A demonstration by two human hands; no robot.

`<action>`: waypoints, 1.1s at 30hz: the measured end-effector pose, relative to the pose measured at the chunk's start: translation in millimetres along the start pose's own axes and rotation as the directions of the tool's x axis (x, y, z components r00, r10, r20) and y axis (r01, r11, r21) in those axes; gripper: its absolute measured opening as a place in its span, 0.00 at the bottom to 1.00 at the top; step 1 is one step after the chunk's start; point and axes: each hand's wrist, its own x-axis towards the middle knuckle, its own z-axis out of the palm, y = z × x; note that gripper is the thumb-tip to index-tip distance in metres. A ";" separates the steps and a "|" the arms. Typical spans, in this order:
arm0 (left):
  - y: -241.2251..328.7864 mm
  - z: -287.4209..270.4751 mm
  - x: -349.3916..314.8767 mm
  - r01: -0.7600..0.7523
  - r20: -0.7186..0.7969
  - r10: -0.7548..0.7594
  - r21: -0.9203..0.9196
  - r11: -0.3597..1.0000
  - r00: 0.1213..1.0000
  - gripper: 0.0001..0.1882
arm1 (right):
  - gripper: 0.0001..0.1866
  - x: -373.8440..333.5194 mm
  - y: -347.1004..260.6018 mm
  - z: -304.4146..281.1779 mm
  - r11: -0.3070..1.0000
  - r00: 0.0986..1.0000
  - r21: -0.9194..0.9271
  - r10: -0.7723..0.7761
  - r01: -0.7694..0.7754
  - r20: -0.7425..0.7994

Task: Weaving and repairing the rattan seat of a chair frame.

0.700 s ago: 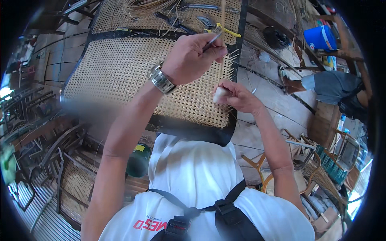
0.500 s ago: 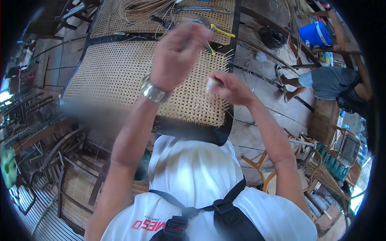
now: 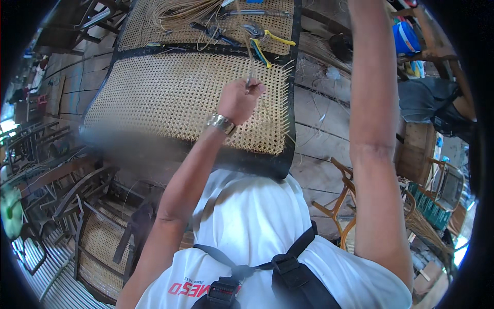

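Left grip (image 3: 240, 101): drawn in tight, thumb and fingers pinching a slim greyish piece (image 3: 248, 84), kind unclear; pale strand (image 3: 252, 61) running upward from the same spot. Metal-banded wristwatch (image 3: 222, 124) at the wrist. Right grip: past the upper edge, with just the right forearm (image 3: 374, 103) showing; impossible to tell how wide or what held. Writing: red lettering (image 3: 188, 289), upside down, on white shirt (image 3: 252, 203). Woven cane panel (image 3: 154, 92), dark-framed: beneath the left grip, toward the panel's right side; contact impossible to tell. Strand ends (image 3: 286, 98) along its right border. Farther off: yellow-handled shears (image 3: 280, 38), coil of strands (image 3: 185, 15).
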 end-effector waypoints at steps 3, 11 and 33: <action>4.4 -24.3 21.8 -0.179 -0.042 0.175 -0.243 0.953 0.984 0.09 | 0.14 -33.3 99.4 -55.0 0.967 0.948 -0.159 0.232 -0.200 0.219; 81.0 -76.5 43.8 -0.413 -0.022 0.420 -0.241 0.878 0.907 0.04 | 0.22 -188.0 216.8 -53.3 0.850 0.535 -0.359 0.523 -0.386 0.663; 17.0 -40.6 -32.0 -0.006 -0.400 -0.036 -0.103 0.995 0.916 0.38 | 0.15 -143.1 238.4 -21.3 0.624 0.490 -0.336 0.772 -0.706 0.405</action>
